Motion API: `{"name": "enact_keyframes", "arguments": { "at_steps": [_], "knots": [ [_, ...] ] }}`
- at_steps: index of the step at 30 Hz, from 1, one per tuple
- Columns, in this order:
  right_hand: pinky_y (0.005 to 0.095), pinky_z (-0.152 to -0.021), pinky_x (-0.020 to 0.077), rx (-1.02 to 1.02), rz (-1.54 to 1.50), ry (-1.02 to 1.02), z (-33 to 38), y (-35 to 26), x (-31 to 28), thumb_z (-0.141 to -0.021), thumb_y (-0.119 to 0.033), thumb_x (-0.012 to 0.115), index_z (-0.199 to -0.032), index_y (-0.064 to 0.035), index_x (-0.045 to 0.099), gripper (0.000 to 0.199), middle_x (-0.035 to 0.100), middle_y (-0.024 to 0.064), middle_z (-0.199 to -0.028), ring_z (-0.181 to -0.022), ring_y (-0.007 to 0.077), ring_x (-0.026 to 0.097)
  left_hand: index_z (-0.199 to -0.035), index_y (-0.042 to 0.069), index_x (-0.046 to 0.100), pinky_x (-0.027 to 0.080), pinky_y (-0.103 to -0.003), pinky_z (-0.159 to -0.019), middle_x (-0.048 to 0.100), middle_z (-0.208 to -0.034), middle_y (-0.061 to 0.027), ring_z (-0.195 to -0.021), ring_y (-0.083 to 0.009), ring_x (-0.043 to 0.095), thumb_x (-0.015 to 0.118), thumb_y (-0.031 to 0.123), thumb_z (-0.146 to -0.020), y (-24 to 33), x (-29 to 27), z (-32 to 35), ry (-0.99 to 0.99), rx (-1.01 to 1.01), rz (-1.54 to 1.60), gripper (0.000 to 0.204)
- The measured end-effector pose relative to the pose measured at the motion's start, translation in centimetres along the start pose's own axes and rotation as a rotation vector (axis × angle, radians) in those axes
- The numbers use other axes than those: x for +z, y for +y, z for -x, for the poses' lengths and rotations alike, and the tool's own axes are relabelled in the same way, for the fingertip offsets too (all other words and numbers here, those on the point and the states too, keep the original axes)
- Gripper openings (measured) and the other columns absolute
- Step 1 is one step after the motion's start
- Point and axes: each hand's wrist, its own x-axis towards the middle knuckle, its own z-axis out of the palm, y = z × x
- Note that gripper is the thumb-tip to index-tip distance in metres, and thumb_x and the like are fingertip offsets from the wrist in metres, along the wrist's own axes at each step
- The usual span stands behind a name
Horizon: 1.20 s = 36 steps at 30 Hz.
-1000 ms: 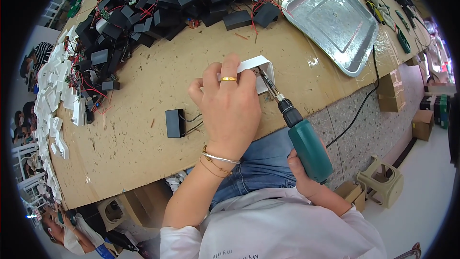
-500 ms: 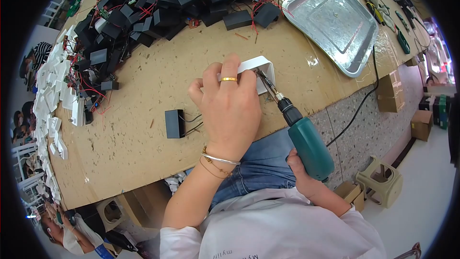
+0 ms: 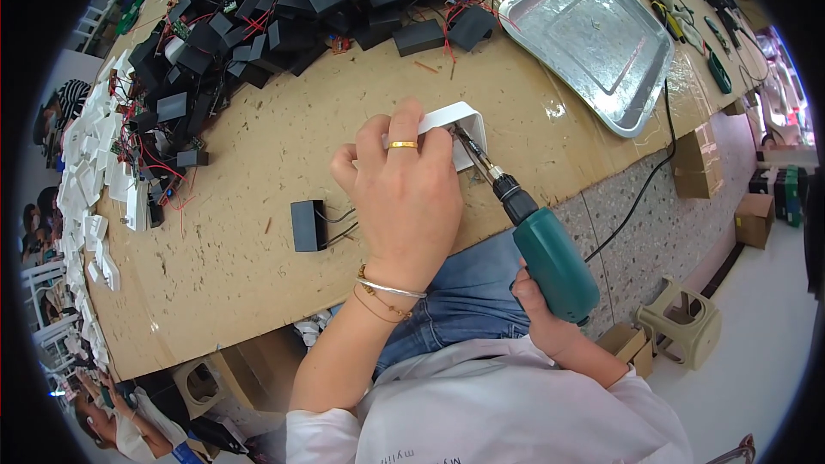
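Observation:
My left hand (image 3: pixel 404 198), palm down with bent fingers, grips a white plastic housing (image 3: pixel 475 131) and steadies it on the table. Its fingertips are partly hidden behind the hand. In my right hand (image 3: pixel 541 314) is a green handheld power tool (image 3: pixel 554 262) with a black collar, a brass-coloured ring and a slim dark metal tip. That tip reaches into the open side of the white housing; what exactly it touches is too small to make out. Left of my left wrist lies a black box (image 3: pixel 308 225), its two dark wires running toward the hand.
A heap of black boxes (image 3: pixel 292 34) with red wires and circuit boards spreads across the back left. White plastic pieces (image 3: pixel 82 180) line the left edge. A metal tray (image 3: pixel 636 112) stands back right. A black cord (image 3: pixel 640 199) hangs past the table's edge toward the tool.
The tabletop and its things appear shifted slightly left in the picture. My left hand, the white housing and the tool's tip shift slightly left too. Both grips stay the same.

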Motion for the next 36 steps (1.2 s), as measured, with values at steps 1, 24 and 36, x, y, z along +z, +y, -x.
{"name": "enact_keyframes", "arguments": {
  "at_steps": [1,24,36],
  "knots": [
    [0.0312,-0.062,0.0426,-0.040,-0.014,0.022,-0.1,-0.1,0.0,-0.080,-0.017,0.072,-0.091,-0.0005,0.059,0.023,0.056,0.0079,-0.080,-0.069,0.0209,0.052,-0.077,0.006,0.062,0.032,-0.041,-0.079,0.055,-0.110,-0.0046,-0.096,-0.0249,0.050,0.060,0.008,-0.073,0.0,0.0,0.0,0.000,0.000,0.000,0.005],
    [0.0317,-0.067,0.0419,-0.045,-0.080,0.004,0.9,-2.2,-2.1,-0.085,-0.022,0.065,-0.088,-0.0031,0.059,0.021,0.058,0.0047,-0.079,-0.072,0.0189,0.054,-0.074,0.007,0.060,0.032,-0.042,-0.080,0.055,-0.112,-0.0048,-0.098,-0.0254,0.049,0.064,0.009,-0.071,0.0,0.0,0.0,-0.004,0.000,0.018,0.005],
    [0.0307,-0.068,0.0388,-0.095,-0.038,-0.005,0.8,-2.1,-2.5,-0.088,-0.033,0.061,-0.084,-0.0075,0.059,0.026,0.056,0.0031,-0.077,-0.069,0.0177,0.052,-0.073,0.006,0.060,0.032,-0.042,-0.080,0.055,-0.112,-0.0056,-0.098,-0.0258,0.050,0.064,0.009,-0.072,0.0,0.0,0.0,-0.008,-0.002,0.005,0.005]
  ]
}}
